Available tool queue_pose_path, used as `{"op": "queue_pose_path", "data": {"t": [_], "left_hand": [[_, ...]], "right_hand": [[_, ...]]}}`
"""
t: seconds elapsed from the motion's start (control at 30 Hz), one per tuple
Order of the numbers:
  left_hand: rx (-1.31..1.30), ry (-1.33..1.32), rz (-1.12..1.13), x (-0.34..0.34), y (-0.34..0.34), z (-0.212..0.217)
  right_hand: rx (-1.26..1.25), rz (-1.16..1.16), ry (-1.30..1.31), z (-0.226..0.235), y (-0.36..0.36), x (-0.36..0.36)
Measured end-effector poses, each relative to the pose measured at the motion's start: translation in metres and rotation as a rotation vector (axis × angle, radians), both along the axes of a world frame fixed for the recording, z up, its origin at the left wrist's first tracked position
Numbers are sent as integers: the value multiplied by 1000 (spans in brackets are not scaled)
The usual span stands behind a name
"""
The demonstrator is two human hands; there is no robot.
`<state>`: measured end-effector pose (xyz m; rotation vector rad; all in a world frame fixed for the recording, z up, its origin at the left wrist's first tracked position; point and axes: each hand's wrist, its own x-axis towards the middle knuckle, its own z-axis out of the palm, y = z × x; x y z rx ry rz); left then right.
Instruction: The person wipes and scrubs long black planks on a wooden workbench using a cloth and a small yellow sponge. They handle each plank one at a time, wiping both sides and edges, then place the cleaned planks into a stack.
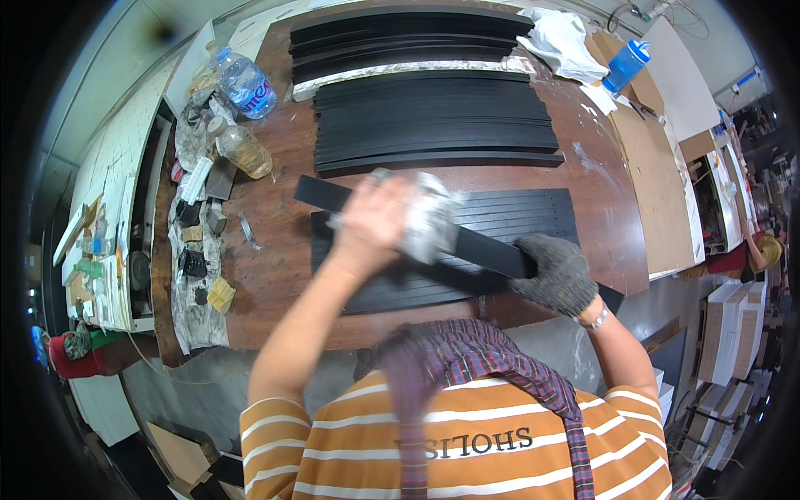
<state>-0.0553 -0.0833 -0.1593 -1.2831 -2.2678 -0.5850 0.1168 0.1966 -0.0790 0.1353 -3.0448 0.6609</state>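
Note:
A long black board (pixel 493 252) lies slantwise across the near part of the table, held just over a row of flat black strips (pixel 525 208). My left hand (pixel 373 218), bare and slightly blurred, presses a crumpled white rag (pixel 430 218) onto the board's upper face. Toward the board's right end, my right hand (pixel 557 275) in a dark grey knit glove grips it, fingers wrapped round the edge. Part of the board is hidden under the rag and both hands.
Beyond my hands on the brown table (pixel 600 200) lie a stack of black strips (pixel 433 121) and another (pixel 408 35) farther back. At left stand a large water bottle (pixel 246 83) and a yellowish bottle (pixel 240 150). A blue bottle (pixel 627 67) stands far right. Other people are at both sides.

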Motion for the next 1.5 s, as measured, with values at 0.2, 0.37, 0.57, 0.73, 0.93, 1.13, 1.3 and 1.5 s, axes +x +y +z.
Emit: {"op": "queue_pose_path", "data": {"t": [0.2, 0.37, 0.57, 0.73, 0.93, 1.13, 1.3, 1.5], "left_hand": [[112, -378, 582, -65, -127, -8], [571, -946, 164, 13, -47, 38], [-54, -28, -269, 54, 32, 29], [227, -509, 474, -67, -81, 17], [1103, -1187, 51, -18, -48, 30], [1226, -1500, -489, 33, 69, 96], [653, -1237, -424, 31, 44, 158], [-62, -312, -112, 79, 75, 144]], "right_hand": [[0, -218, -165, 6, 2, 55], [-101, -292, -123, -24, -22, 51], [-107, -335, -240, -25, -46, 46], [-49, -358, -39, -19, -42, 79], [-153, -510, 56, -24, -47, 68], [-290, -299, 395, -15, -96, 0], [-741, -465, 389, 42, -63, -8], [-1761, -307, 642, 78, -44, -20]]}}
